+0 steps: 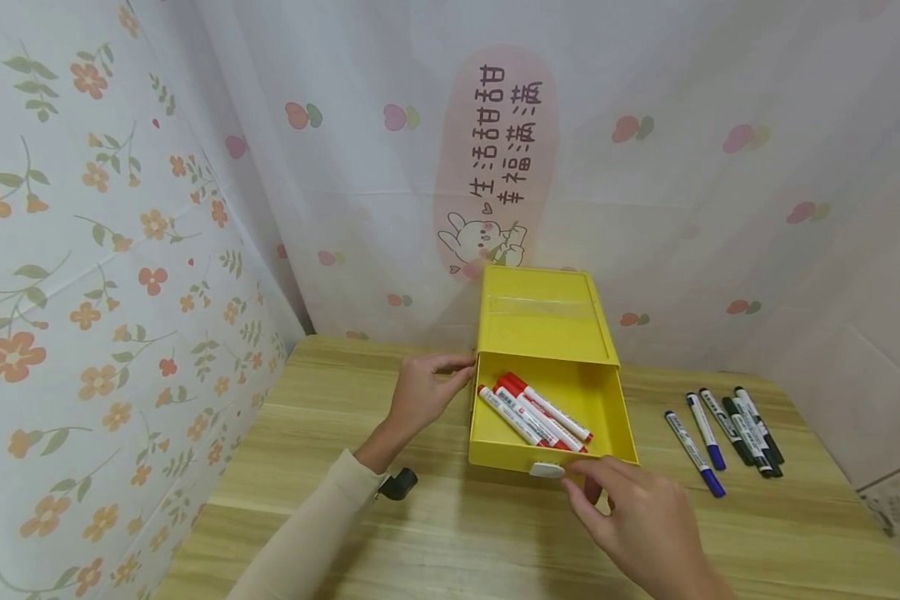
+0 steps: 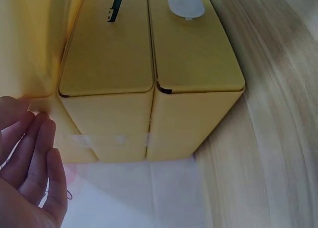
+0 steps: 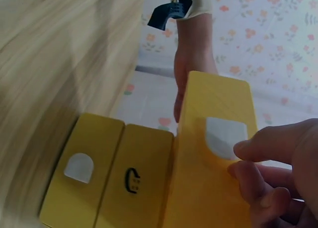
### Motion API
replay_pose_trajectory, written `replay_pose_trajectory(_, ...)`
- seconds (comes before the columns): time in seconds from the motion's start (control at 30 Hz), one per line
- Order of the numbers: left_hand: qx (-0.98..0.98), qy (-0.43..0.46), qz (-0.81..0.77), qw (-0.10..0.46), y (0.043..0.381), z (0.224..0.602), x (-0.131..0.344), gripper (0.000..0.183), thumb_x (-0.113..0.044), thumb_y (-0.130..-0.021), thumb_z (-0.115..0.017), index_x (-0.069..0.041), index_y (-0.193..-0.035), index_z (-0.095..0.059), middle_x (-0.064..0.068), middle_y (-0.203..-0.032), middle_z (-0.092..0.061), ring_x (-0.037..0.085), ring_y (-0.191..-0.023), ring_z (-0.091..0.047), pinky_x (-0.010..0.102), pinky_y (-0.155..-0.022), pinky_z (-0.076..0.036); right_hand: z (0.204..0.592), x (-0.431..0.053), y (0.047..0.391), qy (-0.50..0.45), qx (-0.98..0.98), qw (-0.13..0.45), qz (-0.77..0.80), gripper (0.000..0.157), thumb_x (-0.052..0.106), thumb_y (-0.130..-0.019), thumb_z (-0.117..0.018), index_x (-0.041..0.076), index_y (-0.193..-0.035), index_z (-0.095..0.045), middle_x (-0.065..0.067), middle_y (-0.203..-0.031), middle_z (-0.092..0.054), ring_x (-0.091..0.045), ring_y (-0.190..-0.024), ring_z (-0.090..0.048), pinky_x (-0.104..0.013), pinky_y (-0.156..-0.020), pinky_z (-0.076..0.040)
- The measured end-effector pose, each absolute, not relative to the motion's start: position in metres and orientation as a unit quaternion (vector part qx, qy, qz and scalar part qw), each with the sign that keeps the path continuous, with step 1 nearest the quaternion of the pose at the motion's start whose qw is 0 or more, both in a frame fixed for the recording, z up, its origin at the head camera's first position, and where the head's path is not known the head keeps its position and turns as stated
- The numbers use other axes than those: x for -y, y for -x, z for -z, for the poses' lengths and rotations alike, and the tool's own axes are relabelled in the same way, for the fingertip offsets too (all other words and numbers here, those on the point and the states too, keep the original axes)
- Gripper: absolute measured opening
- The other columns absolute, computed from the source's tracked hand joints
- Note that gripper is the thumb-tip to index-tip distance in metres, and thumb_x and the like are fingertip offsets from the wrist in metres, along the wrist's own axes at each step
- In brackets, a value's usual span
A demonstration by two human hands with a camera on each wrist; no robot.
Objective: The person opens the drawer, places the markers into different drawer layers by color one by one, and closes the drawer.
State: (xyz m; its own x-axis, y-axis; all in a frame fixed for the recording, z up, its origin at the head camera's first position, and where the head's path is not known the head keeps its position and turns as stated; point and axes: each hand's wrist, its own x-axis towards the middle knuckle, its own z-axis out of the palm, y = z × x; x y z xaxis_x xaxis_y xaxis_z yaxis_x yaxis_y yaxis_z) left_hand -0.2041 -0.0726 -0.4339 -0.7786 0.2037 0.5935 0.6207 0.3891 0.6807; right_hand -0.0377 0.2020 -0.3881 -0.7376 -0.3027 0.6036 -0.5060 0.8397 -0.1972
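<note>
The top drawer of a yellow drawer cabinet is pulled out. Several red markers lie in it, towards its left side. With thumb and forefinger, my right hand pinches the edge of the white drawer handle; its other fingers are curled below. At the cabinet's left side, my left hand rests its fingertips near the drawer opening. The left wrist view shows those fingers fairly straight beside the yellow wall, holding nothing.
Right of the cabinet, blue markers and several black markers lie on the wooden table. Below the pulled-out drawer are two shut drawers, one with a white handle. A printed curtain hangs close behind.
</note>
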Motion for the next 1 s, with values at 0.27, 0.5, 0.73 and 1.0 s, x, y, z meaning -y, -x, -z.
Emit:
replay_pose_trajectory(0.27,0.799,0.266,0.492,0.220,0.205,0.435,0.073,0.013,-0.009,-0.097,-0.086,-0.002,-0.108,-0.087,0.010,-0.103,-0.084,0.029,-0.096,-0.082,0.046,-0.078,-0.067,0.397,-0.199,0.041,-0.215,0.906,0.319,-0.178,0.074,0.068,-0.112,-0.036,0.018,-0.087,-0.083,0.020,-0.069,-0.063,0.011,-0.056,-0.041,-0.011,-0.047,-0.032)
replay_pose_trajectory(0.5,0.796,0.276,0.492,0.221,0.207,0.438,0.074,0.012,-0.007,-0.097,-0.085,-0.002,-0.107,-0.087,0.010,-0.103,-0.084,0.027,-0.095,-0.082,0.038,-0.077,-0.067,0.404,-0.197,0.038,-0.192,0.912,0.317,-0.177,0.058,0.061,-0.110,-0.057,0.016,-0.088,-0.085,0.014,-0.072,-0.069,0.009,-0.058,-0.048,-0.012,-0.050,-0.039)
replay_pose_trajectory(0.73,0.800,0.274,0.488,0.217,0.206,0.437,0.074,0.012,-0.008,-0.098,-0.085,-0.002,-0.107,-0.087,0.008,-0.104,-0.084,0.026,-0.096,-0.082,0.035,-0.079,-0.067,0.408,-0.195,0.038,-0.177,0.908,0.327,-0.193,0.053,0.058,-0.108,-0.064,0.014,-0.088,-0.085,0.011,-0.074,-0.073,0.005,-0.058,-0.053,-0.012,-0.052,-0.045)
replay_pose_trajectory(1.0,0.801,0.272,0.488,0.215,0.206,0.437,0.075,0.012,-0.009,-0.098,-0.085,-0.003,-0.108,-0.087,0.009,-0.104,-0.084,0.028,-0.097,-0.082,0.041,-0.079,-0.067,0.408,-0.192,0.042,-0.180,0.897,0.348,-0.205,0.062,0.060,-0.112,-0.052,0.013,-0.085,-0.083,0.011,-0.072,-0.071,0.003,-0.057,-0.053,-0.013,-0.051,-0.043)
